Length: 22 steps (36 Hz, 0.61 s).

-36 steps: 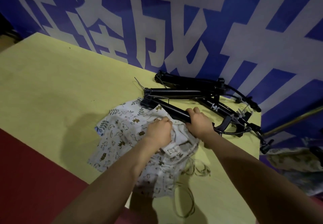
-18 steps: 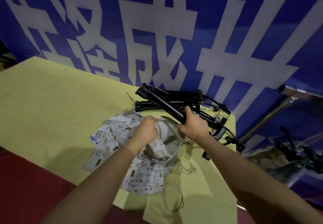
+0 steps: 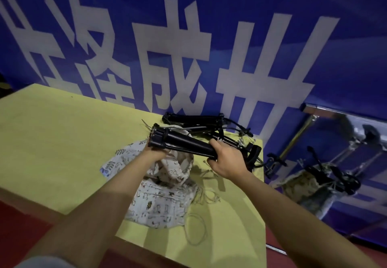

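Between the two hands, a black bundle of folded tubes [image 3: 184, 144] sits tilted. The right hand [image 3: 227, 162] grips its nearer end. The left hand [image 3: 156, 153] meets the capped end with its fingers hidden, so its hold cannot be told. Below the hands, a white printed drawstring cloth bag [image 3: 165, 196] lies on the yellow bench [image 3: 62, 142]. Beyond them are more black folded frames [image 3: 194, 119].

Black stand [image 3: 188, 145] lifted, apparently over bag [image 3: 163, 200].
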{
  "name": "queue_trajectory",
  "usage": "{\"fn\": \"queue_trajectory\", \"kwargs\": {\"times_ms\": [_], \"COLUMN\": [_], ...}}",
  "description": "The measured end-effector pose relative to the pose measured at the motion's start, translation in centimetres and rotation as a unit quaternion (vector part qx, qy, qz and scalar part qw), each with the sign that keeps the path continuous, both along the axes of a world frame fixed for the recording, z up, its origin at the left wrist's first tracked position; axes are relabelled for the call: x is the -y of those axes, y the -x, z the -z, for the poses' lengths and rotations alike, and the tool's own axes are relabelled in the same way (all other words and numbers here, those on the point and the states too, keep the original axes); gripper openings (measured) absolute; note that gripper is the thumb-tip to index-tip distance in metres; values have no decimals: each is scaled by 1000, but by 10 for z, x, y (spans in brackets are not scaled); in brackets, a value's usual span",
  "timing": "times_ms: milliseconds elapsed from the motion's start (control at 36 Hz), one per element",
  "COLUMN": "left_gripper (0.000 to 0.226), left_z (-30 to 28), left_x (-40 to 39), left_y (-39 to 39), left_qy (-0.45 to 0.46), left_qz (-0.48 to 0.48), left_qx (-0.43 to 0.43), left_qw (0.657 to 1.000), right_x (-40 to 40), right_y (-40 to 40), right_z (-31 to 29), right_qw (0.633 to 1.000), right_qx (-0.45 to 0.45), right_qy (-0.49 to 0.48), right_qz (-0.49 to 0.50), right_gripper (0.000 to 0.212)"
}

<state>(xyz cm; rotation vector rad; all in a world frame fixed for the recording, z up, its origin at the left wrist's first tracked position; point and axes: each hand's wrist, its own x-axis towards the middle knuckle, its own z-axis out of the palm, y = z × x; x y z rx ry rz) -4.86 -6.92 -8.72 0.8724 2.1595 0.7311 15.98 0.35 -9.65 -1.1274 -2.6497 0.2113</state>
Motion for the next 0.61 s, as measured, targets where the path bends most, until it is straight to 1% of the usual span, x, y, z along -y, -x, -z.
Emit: {"fn": "queue_trajectory", "kwargs": {"times_ms": [28,56,83,111,139,167,194,250,306,361,389,444,500,556,611], "left_gripper": [32,25,15,18,14,8,7,7,14,24,31,55,69,72,73], "left_z": [-6,-6,-14,-9,-11,-14,-8,-8,-6,-7,-6,-4,-2,-2,-3], "left_x": [1,1,6,-2,-2,-3,-7,-6,-5,-5,-5,-3,-2,-2,-2], "left_y": [-5,-5,-10,-7,-9,-12,-8,-7,-5,-5,-3,2,7,9,9], "left_qy": [7,16,20,5,18,8,-15,-67,-104,-120,-128,-146,-148,-139,-114], "left_qz": [22,35,68,43,52,27,13,18,11,16,22,39,64,83,98], "left_qx": [-23,-27,-55,-41,-36,-10,-30,-2,13,30,32,25,1,-31,-82], "left_qw": [999,999,996,998,998,1000,999,998,994,992,991,988,987,986,985], "right_x": [1,1,2,2,2,2,1,1,0,0,0,0,0,1,1], "right_y": [1,2,4,4,5,6,6,4,-2,-11,-15,-22,-26,-29,-30], "right_z": [-2,-4,-6,-8,-10,-11,-12,-12,-11,-7,-4,1,5,8,11], "right_qw": [1000,1000,1000,999,999,999,999,998,998,997,997,997,996,995,993], "right_qx": [-5,-7,-6,-2,3,9,14,22,30,36,38,46,59,75,92], "right_qy": [-9,-19,-28,-36,-41,-44,-47,-49,-40,-25,-17,-4,8,15,21], "right_qz": [-3,-6,-8,-9,-7,-3,3,19,39,56,59,60,63,67,73], "right_gripper": [37,37,37,37,37,37,38,40,41,41,41,42,42,41,41]}}
